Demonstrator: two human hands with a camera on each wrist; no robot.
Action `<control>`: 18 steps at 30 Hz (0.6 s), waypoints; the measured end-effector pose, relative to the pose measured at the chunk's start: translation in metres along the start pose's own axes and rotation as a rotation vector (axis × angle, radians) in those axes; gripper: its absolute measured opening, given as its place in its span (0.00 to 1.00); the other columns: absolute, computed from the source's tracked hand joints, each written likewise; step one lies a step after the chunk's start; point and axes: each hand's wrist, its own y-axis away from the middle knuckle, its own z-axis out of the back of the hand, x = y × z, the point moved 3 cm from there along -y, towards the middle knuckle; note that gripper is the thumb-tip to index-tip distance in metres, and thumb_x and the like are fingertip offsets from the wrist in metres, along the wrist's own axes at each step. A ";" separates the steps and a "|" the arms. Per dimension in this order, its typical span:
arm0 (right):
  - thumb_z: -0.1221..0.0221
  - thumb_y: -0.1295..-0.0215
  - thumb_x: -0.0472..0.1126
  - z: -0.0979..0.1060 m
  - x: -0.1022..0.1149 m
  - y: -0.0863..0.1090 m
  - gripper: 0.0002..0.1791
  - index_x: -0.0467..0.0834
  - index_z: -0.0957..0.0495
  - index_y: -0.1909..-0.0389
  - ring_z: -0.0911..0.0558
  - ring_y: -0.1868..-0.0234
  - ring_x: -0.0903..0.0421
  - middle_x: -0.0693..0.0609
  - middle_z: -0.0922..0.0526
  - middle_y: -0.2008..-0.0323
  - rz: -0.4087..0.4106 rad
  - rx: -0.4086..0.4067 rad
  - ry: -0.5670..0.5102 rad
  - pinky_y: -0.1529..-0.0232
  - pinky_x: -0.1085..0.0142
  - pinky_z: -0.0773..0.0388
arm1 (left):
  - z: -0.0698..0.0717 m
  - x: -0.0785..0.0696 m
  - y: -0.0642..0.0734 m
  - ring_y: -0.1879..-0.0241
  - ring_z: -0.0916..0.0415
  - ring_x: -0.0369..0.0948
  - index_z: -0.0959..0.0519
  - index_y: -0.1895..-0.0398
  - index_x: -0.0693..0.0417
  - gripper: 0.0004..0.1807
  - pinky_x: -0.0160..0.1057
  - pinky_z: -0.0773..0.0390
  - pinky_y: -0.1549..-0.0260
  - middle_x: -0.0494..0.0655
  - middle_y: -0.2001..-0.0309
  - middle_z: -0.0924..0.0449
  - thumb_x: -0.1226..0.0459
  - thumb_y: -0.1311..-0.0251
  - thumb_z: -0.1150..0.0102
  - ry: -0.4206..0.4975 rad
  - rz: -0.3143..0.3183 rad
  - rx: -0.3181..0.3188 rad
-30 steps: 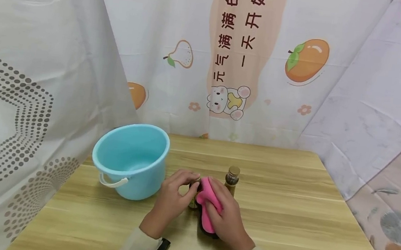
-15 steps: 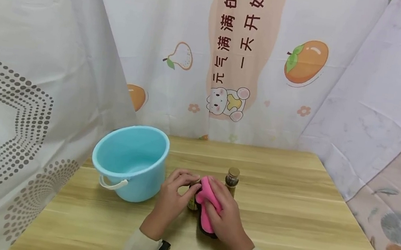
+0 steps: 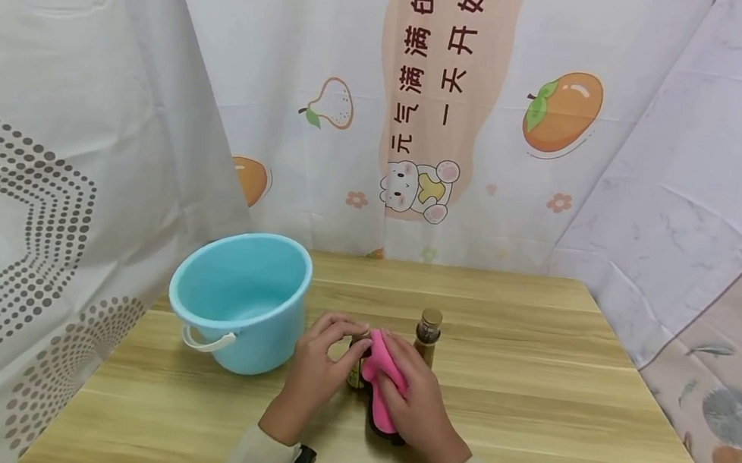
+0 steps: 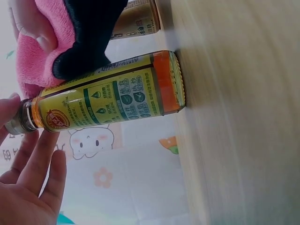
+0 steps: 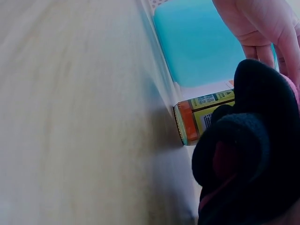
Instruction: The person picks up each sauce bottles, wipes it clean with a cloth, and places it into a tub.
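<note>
A glass bottle with a yellow-green label and orange contents stands upright on the table. My left hand pinches it by its metal cap, thumb on one side and fingers on the other. My right hand grips a folded cloth, pink on one face and black on the other. In the left wrist view the cloth lies against the bottle's side near the shoulder. Most of the bottle is hidden by the hands and cloth in the head view. The black face fills much of the right wrist view.
Just behind my right hand stands a second bottle with a gold-brown cap. A light blue bucket with a white handle is on the left of the wooden table. Printed curtains hang behind the table and at both sides.
Both hands, the bottle and the cloth keep nearly the same place. The cloth shifts only very slightly, and the head view drifts a little.
</note>
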 end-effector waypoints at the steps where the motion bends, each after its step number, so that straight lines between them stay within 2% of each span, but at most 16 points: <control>1: 0.36 0.29 0.35 0.000 0.000 0.000 0.34 0.51 0.32 0.24 0.23 0.32 0.52 0.52 0.26 0.29 -0.005 0.004 -0.002 0.37 0.49 0.19 | 0.000 0.000 0.000 0.56 0.17 0.37 0.11 0.54 0.49 0.11 0.38 0.15 0.54 0.41 0.55 0.17 0.63 0.40 0.25 0.000 -0.006 -0.004; 7: 0.35 0.30 0.35 -0.002 -0.004 0.002 0.36 0.55 0.32 0.23 0.23 0.32 0.56 0.58 0.26 0.30 -0.048 0.029 -0.010 0.37 0.50 0.20 | 0.000 -0.001 -0.001 0.56 0.15 0.37 0.11 0.54 0.48 0.12 0.37 0.15 0.53 0.40 0.57 0.16 0.64 0.41 0.24 0.009 -0.018 -0.015; 18: 0.36 0.29 0.36 -0.002 -0.007 0.003 0.35 0.57 0.32 0.24 0.24 0.33 0.58 0.59 0.24 0.32 -0.139 0.107 -0.016 0.35 0.51 0.21 | 0.001 -0.002 -0.001 0.56 0.15 0.36 0.11 0.54 0.47 0.12 0.39 0.14 0.55 0.40 0.56 0.16 0.62 0.40 0.24 -0.005 -0.004 -0.006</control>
